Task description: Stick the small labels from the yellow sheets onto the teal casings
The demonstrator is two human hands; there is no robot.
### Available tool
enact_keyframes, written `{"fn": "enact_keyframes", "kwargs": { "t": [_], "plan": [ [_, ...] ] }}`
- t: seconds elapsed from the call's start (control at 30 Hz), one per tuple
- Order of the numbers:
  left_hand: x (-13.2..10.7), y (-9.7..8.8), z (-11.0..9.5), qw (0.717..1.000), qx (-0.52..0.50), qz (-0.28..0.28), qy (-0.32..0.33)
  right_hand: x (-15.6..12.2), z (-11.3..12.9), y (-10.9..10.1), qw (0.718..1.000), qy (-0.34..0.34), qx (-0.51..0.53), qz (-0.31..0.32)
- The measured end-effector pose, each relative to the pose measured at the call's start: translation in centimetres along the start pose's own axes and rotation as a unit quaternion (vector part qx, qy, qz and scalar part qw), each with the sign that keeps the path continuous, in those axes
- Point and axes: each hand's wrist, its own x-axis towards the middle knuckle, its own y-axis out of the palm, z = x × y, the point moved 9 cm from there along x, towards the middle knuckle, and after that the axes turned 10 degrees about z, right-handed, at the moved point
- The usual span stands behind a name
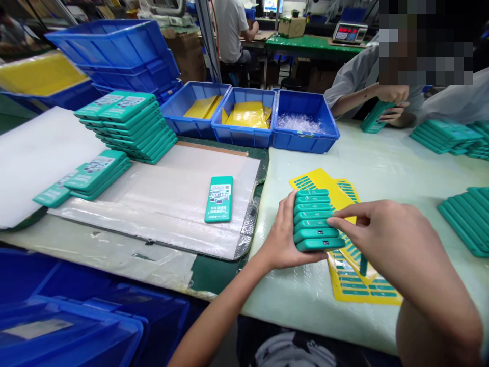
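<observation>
My left hand [278, 237] is wrapped round a stack of flat teal devices [314, 223], their narrow ends turned up towards me. Small port openings show in the ends of the lower ones. My right hand [393, 239] is closed in a pinch, thumb and forefinger touching the end of a device low in the stack. Whatever lies between those fingertips is too small to make out. Beneath both hands lie overlapping yellow sheets [323, 179] with rows of teal strips. One teal strip [363, 265] shows just under my right hand.
A single teal device [219, 200] lies printed side up on a white sheet [183, 204], left of my hands. Piled devices [133, 127] stand behind it. Blue bins [244, 130] line the back. A co-worker's hands [393, 99] hold a teal device across the table, near more stacks [445, 136].
</observation>
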Motion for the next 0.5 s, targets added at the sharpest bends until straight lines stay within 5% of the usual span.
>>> {"fn": "enact_keyframes", "kwargs": {
  "t": [0.13,0.23,0.37,0.5],
  "plan": [
    [-0.1,0.0,-0.2,1.0,0.01,-0.004,0.02,0.1,-1.7,-1.9,0.98,-0.034,0.192,0.031],
    [-0.1,0.1,-0.2,1.0,0.015,-0.003,0.025,-1.0,-3.0,-2.4,0.947,0.008,0.319,-0.024],
    [0.0,0.1,-0.1,1.0,0.006,-0.002,0.025,-2.4,-2.8,0.5,0.91,0.083,0.407,-0.018],
    [0.0,0.2,0.1,1.0,0.0,0.005,0.022,-2.5,-2.0,2.8,0.902,0.096,0.419,0.028]
  ]
}}
